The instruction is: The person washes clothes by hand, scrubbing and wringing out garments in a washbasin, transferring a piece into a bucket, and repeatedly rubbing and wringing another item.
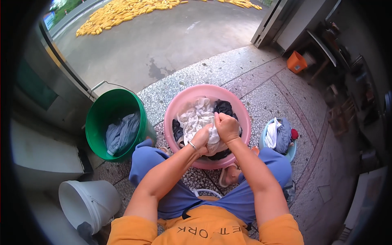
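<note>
A pink basin (170,107) stands on the floor in front of me with wet laundry in it. My left hand (201,139) is closed on a bunched white garment (196,119) in the middle of the basin. Beside it, my right hand (227,128) makes a fist round another part of the same cloth. The two hands are close together above the basin. Dark clothes (223,107) lie behind and around the white garment. The water, if any, is hidden by the laundry.
Left of the basin, a green bucket (92,132) holds a grey-blue garment (122,132). A white bucket (87,204) leans at lower left. On my right, a light blue tub (291,154) holds more clothes. An orange bin (297,62) and yellow corn cobs (122,14) are farther off.
</note>
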### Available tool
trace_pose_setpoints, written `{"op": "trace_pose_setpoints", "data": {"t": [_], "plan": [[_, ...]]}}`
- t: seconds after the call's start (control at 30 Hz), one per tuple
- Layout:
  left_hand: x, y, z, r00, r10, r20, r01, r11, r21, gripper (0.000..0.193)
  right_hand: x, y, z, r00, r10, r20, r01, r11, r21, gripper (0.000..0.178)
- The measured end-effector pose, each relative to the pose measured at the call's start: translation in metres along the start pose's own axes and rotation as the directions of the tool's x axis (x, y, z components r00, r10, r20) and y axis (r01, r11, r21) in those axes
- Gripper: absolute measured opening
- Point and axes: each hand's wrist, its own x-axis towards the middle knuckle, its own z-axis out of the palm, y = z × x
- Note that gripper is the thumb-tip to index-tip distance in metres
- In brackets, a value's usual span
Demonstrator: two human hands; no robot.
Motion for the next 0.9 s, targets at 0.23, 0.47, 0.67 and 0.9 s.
{"op": "trace_pose_setpoints", "data": {"t": [0.23,0.47,0.67,0.9], "plan": [[-0.032,0.037,0.016,0.944,0.323,-0.064,-0.277,0.884,0.377,0.029,-0.019,0.048,-0.009,0.9,0.108,0.423,-0.341,0.78,0.526,0.034],[-0.045,0.043,0.016,0.939,0.34,-0.051,-0.266,0.811,0.521,0.027,-0.037,0.036,-0.025,0.615,0.142,0.776,-0.687,0.581,0.438,0.022],[-0.039,0.046,0.0,0.946,0.323,-0.029,-0.247,0.776,0.58,0.035,-0.049,0.048,-0.009,0.642,0.158,0.75,-0.759,0.272,0.592,0.007],[-0.045,0.049,0.006,0.897,0.439,0.052,-0.277,0.467,0.84,0.038,-0.018,0.04,-0.03,0.833,0.228,0.503,-0.553,0.32,0.77,0.012]]}}
